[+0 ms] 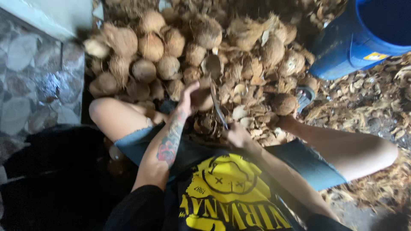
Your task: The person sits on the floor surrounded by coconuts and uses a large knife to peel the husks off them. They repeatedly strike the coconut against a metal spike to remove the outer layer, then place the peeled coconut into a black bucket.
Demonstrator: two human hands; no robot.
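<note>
I sit with my knees apart in front of a heap of brown husked coconuts (150, 47). My left hand (187, 97) grips one coconut (202, 99) low between my legs. A long dark knife (218, 109) is held by its handle in my right hand (236, 134), and its blade points up and away and lies against that coconut. The picture is blurred, so the blade's exact edge is hard to make out.
A big blue plastic barrel (355, 38) stands at the far right. Coconut husk scraps and shell pieces (364, 98) cover the ground to the right. A stone-patterned floor (34, 85) lies to the left. A sandal (305, 96) shows by my right foot.
</note>
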